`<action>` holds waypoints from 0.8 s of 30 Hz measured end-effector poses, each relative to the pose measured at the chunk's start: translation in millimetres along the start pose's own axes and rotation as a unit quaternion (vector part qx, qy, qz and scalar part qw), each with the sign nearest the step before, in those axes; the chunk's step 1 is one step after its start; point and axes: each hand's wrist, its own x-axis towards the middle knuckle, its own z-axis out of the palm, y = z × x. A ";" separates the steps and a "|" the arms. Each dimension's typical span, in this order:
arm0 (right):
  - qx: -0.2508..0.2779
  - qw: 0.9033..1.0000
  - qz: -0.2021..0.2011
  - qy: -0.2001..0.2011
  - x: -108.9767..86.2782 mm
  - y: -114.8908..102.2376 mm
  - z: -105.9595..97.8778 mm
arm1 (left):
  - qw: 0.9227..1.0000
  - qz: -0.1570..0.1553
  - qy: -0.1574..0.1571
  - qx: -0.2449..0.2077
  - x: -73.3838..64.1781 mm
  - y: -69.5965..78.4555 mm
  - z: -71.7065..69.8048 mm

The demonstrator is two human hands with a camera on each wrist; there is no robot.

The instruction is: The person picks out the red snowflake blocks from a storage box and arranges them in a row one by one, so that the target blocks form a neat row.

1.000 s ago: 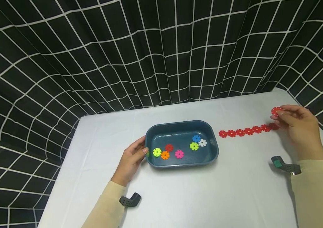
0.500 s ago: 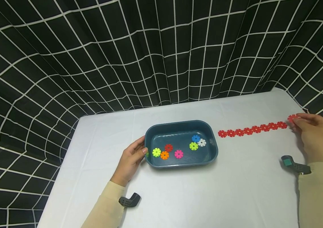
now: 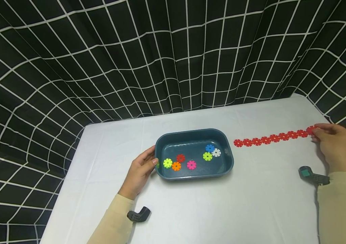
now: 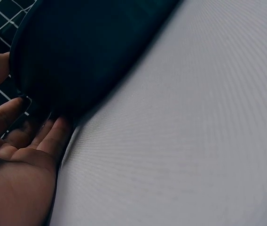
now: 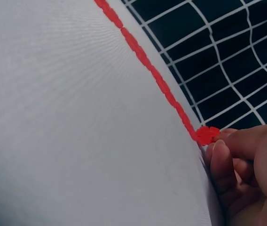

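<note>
My left hand [image 3: 138,174] holds the left end of a dark teal plastic basin [image 3: 194,177], thumb over the rim and fingers along the outside. In the left wrist view the basin's wall [image 4: 77,52] stands beside the fingers. With thumb and forefinger, my right hand [image 3: 336,145] pinches a red notched plastic disc [image 5: 208,135]. That disc is at the right end of a slanting row of red discs [image 3: 265,140] on the white cloth, slightly tilted and seeming to touch the last one. The fingertips hide part of it.
Inside the basin lie a red disc [image 3: 180,158], an orange disc [image 3: 176,166], a pink disc [image 3: 191,165], a blue disc [image 3: 209,148], a white disc [image 3: 216,152] and yellow-green ones [image 3: 207,156]. A black gridded curtain [image 3: 188,61] borders the table's back and sides.
My right hand has moved rightward and down with its red disc, from above the row to the row's right end. The left hand still holds the basin in place.
</note>
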 end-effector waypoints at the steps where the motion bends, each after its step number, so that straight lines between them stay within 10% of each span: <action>1: -0.010 1.000 -0.001 0.000 -0.7 -0.5 0.1 | 1.000 0.000 0.000 0.000 0.0 0.4 0.3; 24: -0.006 0.999 0.035 0.011 -3.5 -6.3 -0.4 | 1.000 -0.001 0.000 -0.011 0.3 -0.2 0.6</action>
